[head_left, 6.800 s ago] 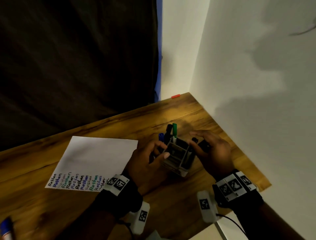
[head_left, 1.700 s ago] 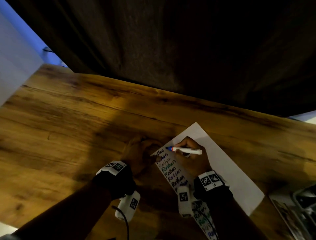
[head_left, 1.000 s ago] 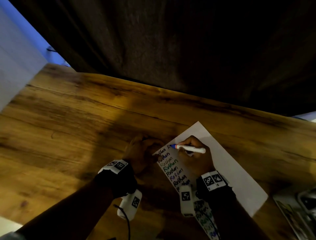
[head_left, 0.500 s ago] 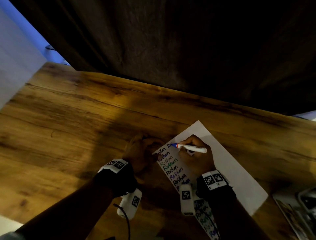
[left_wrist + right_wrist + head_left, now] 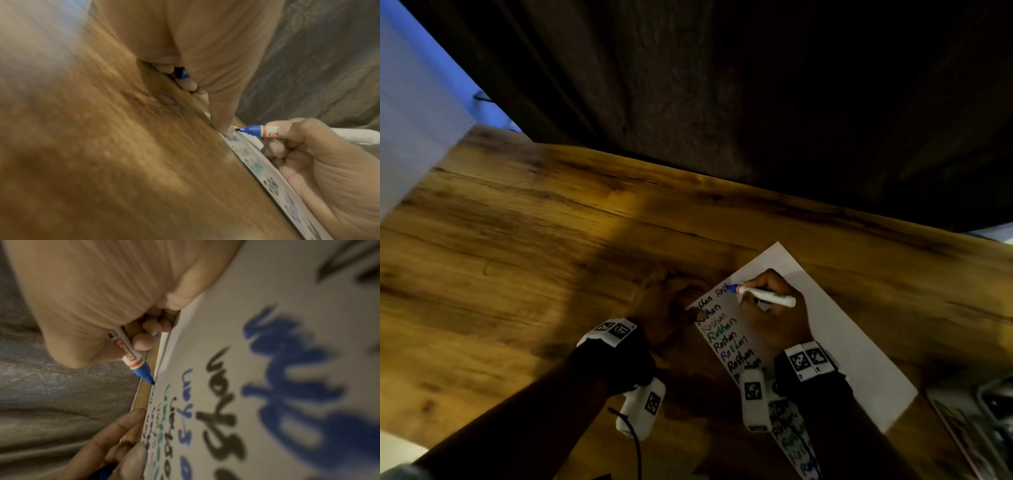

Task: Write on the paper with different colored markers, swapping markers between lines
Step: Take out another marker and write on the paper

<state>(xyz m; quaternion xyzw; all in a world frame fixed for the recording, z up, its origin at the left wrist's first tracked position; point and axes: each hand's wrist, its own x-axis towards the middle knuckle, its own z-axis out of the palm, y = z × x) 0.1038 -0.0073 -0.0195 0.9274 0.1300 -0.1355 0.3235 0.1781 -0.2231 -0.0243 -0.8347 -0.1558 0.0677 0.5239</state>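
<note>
1. I see the paper [image 5: 842, 342] lying flat and slantwise on the desk [image 5: 517, 274], toward its right side, one corner pointing at the far edge and the near part running under my right wrist toward the near edge.
2. A column of words in black, green and blue runs down the sheet's left edge; a second word is partly written beside the top one.
3. My right hand [image 5: 777, 318] pinches the blue marker [image 5: 765, 295], fingers curled round its white barrel, tip touching the paper just right of that top word, near the sheet's upper left edge.
4. My left hand [image 5: 664, 308] rests on the desk at the sheet's left edge, one fingertip pressing the paper's corner; the left wrist view shows the other fingers curled round a blue cap [image 5: 182, 74].
5. Right of the pen tip the sheet is bare white up to its far corner and right edge.
6. Left of the hands the wood lies open to the desk's left edge, by a pale wall [image 5: 410, 120].
7. A dark curtain [image 5: 756, 85] hangs along the far edge.
8. A pale object [image 5: 976, 421], blurred, sits at the near right corner, just beside the paper's corner.
</note>
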